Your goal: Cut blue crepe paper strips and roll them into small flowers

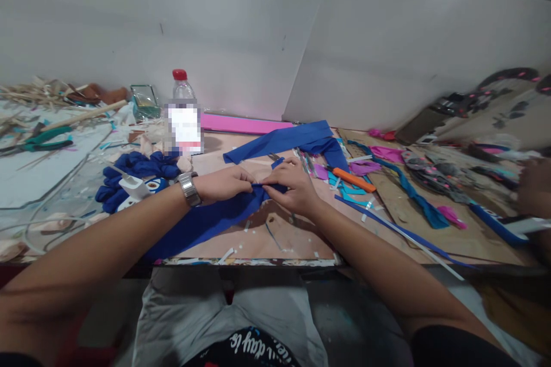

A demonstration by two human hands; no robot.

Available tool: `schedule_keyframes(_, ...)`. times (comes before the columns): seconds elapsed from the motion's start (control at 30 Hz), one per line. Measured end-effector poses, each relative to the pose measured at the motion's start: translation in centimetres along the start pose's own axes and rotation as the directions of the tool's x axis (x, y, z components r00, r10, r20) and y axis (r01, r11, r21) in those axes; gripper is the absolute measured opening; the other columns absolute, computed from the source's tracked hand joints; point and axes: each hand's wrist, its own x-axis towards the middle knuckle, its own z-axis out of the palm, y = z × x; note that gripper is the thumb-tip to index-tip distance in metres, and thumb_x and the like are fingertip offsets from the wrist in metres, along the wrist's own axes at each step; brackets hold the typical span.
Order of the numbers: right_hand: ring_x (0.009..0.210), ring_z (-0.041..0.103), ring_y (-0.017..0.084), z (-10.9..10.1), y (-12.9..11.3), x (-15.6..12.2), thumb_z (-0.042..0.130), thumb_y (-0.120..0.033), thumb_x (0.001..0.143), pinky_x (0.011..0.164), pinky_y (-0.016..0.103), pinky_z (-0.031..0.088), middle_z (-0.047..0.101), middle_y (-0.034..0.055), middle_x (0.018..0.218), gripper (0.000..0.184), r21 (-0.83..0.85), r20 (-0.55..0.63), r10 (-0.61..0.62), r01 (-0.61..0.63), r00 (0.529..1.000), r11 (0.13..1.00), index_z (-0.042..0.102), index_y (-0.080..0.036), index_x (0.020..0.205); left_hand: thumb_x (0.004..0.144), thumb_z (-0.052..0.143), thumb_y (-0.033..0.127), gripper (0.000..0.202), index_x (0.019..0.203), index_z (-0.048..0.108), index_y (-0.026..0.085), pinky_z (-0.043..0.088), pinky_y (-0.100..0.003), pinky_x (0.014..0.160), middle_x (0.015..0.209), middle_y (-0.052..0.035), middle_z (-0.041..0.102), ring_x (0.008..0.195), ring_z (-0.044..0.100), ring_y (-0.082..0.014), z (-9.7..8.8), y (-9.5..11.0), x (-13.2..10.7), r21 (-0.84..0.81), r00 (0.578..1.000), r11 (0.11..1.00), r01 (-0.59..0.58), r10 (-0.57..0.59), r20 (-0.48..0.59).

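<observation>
Both my hands meet over a long blue strip (215, 219) of fabric or foam that lies across a brown work board (284, 241). My left hand (224, 183), with a metal watch on the wrist, pinches the strip's folded edge. My right hand (290, 186) pinches the same edge just to the right, fingertips nearly touching the left ones. The strip trails down-left toward the table's front edge. A second wide blue strip (284, 140) lies behind my hands.
A plastic bottle (184, 114) with a red cap stands behind, beside a pile of blue pieces (138, 169) and a white glue gun (133, 188). An orange cutter (353, 179), coloured scraps, green pliers (43, 140) and sticks litter the table. Another person's hand (534, 186) shows at right.
</observation>
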Motion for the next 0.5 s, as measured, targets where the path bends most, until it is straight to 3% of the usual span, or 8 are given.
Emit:
schedule_keyframes(0.13, 0.080, 0.069, 0.019, 0.00, 0.00, -0.17, 0.072, -0.024, 0.090, 0.100, 0.048, 0.034, 0.077, -0.0005, 0.081, 0.006, -0.048, -0.029, -0.041, 0.040, 0.999, 0.998, 0.077, -0.027, 0.090, 0.087, 0.058, 0.043, 0.034, 0.069, 0.066, 0.016, 0.033, -0.028, 0.058, 0.065, -0.0005, 0.056, 0.062, 0.043, -0.0141, 0.17, -0.21, 0.04, -0.072, 0.993, 0.997, 0.041, -0.049, -0.106)
schedule_keyframes(0.3, 0.081, 0.068, 0.019, 0.01, -0.08, -0.21, 0.072, -0.024, 0.090, 0.101, 0.048, 0.033, 0.076, -0.0005, 0.080, 0.006, -0.081, -0.043, -0.069, 0.065, 0.997, 0.995, 0.077, -0.027, 0.090, 0.093, 0.057, 0.052, 0.044, 0.069, 0.061, 0.015, 0.022, -0.028, 0.055, 0.060, 0.0041, 0.038, 0.056, 0.027, -0.0105, 0.09, -0.62, 0.21, -0.113, 0.999, 0.993, 0.032, -0.034, -0.014)
schedule_keyframes(0.5, 0.083, 0.068, 0.019, -0.23, -0.43, -0.12, 0.073, -0.025, 0.090, 0.102, 0.049, 0.032, 0.076, -0.0006, 0.082, 0.004, -0.062, -0.039, -0.048, 0.046, 0.998, 0.997, 0.076, -0.026, 0.092, 0.094, 0.056, 0.047, 0.039, 0.077, 0.069, 0.014, 0.026, -0.027, 0.058, 0.062, 0.0038, 0.042, 0.059, 0.032, -0.0107, -0.16, -0.88, 0.42, -0.050, 1.000, 0.999, -0.020, 0.020, -0.011)
